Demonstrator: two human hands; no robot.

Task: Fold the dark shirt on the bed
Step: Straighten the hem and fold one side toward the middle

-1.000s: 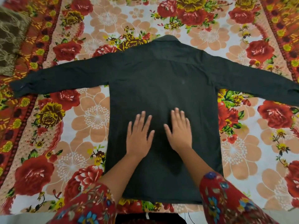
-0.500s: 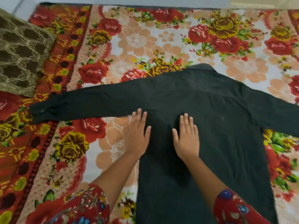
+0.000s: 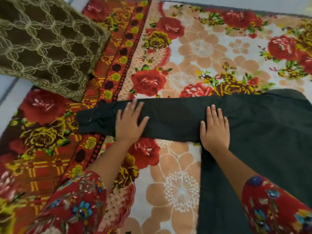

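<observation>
The dark shirt (image 3: 270, 141) lies flat and back-up on the floral bedsheet (image 3: 194, 65), its body running off the right side of the view. Its left sleeve (image 3: 172, 119) stretches out to the left, with the crumpled cuff (image 3: 94, 120) at the end. My left hand (image 3: 129, 123) lies flat on the sleeve near the cuff, fingers straight and spread. My right hand (image 3: 215, 130) presses flat where the sleeve joins the body. Neither hand grips the cloth. The right sleeve is out of view.
A brown cushion (image 3: 45, 46) with a pale lattice pattern sits at the upper left, partly off the bed's corner. The bed's left edge and pale floor (image 3: 8, 98) show at far left. My red floral sleeves (image 3: 72, 208) fill the bottom.
Both hands slid left and up from the shirt's lower back: the left hand out along the left sleeve, the right to the armpit. The view swung left, bringing the cushion in.
</observation>
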